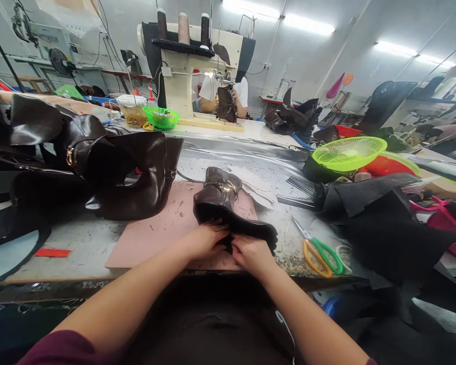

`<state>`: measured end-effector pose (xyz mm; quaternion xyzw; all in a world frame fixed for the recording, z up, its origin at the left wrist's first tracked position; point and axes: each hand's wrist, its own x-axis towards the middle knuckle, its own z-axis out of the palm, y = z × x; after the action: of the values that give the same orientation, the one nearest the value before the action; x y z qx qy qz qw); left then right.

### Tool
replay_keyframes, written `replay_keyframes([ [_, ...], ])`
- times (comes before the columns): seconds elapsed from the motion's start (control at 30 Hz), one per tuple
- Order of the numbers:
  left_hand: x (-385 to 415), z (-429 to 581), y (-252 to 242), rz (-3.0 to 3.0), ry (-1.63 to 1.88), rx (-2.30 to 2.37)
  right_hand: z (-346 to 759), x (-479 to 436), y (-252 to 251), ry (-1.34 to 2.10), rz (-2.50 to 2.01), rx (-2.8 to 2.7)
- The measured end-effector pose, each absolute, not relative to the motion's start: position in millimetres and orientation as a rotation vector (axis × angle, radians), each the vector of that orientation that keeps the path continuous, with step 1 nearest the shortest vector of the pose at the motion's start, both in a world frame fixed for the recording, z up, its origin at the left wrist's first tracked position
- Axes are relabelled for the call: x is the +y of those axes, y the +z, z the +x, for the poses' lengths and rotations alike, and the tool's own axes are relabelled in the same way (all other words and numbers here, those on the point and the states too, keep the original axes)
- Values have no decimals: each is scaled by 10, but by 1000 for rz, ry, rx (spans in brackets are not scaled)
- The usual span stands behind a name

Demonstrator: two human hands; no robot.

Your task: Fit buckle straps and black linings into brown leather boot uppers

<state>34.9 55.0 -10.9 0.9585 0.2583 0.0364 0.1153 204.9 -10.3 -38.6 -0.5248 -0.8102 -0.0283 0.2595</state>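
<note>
Boot (218, 197) lay on its side on the pink mat (155, 233), near the table's front edge. Left hand (205, 241) and right hand (253, 253) sat side by side, almost touching, fingers curled and pinched on the boot's near edge. Scissors (319, 251) lay just right of the right hand. More boots (137, 172) were heaped to the left. A green basket (347, 152) stood far right. A second person (243, 94) sat at the sewing machine (186, 66) opposite.
</note>
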Motion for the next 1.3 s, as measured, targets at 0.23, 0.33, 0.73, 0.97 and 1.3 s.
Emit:
replay_keyframes([
  [0.23,552,450,-199,2792,251,867,2073,-140,-308,2,-1488,-2087],
  [0.33,530,447,-216,2785,231,905,2141,-207,-361,-67,-1362,-2158],
  [0.73,555,338,-287,2882,36,716,2149,-303,-492,-117,-1230,-2193],
  [0.97,612,168,-151,2769,-22,477,2269,-374,-445,171,-1130,-2267],
  [1.3,463,9,62,2847,81,520,2574,-679,-140,751,-1110,-1994],
])
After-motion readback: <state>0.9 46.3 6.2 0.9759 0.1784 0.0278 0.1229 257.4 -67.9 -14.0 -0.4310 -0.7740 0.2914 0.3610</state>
